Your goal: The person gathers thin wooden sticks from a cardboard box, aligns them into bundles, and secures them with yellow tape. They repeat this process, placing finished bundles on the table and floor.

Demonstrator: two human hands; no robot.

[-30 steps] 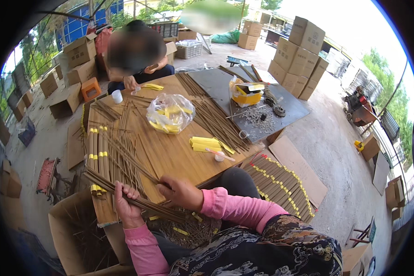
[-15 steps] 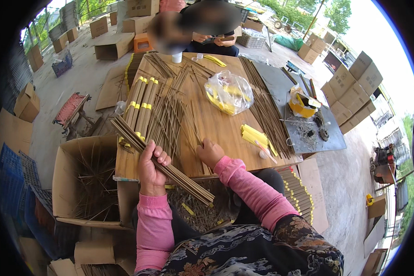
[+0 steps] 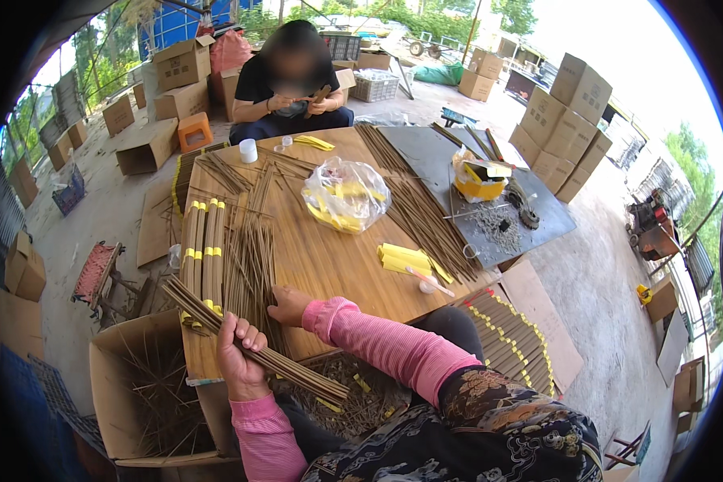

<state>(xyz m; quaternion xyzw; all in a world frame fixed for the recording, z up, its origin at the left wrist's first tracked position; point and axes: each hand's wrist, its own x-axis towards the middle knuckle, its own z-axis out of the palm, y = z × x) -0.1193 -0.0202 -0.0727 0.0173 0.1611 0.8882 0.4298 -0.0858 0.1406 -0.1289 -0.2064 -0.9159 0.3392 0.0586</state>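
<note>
Thin brown incense sticks form a thick bundle (image 3: pixel 309 380), slanting across the table's near left edge. My left hand (image 3: pixel 243 353) is wrapped round its middle, thumb on top. Just right of it, my right hand (image 3: pixel 287 305) has its fingers curled at the near right edge of a spread of loose incense sticks (image 3: pixel 247 261); how many sticks it grips is hidden. Beyond my left hand lie several finished bundles (image 3: pixel 203 253) with yellow paper bands.
On the wooden table (image 3: pixel 321 277) are a plastic bag (image 3: pixel 347 194), yellow paper strips (image 3: pixel 403 259) and a white jar (image 3: pixel 248 150). A cardboard box (image 3: pixel 149 394) with sticks stands at the left. Across the table sits a person (image 3: pixel 289 88). A grey board (image 3: pixel 498 193) lies at the right.
The view has tilted up and turned right, bringing the seated person more fully into sight. My right hand has moved left against the loose sticks. My left hand still grips the bundle.
</note>
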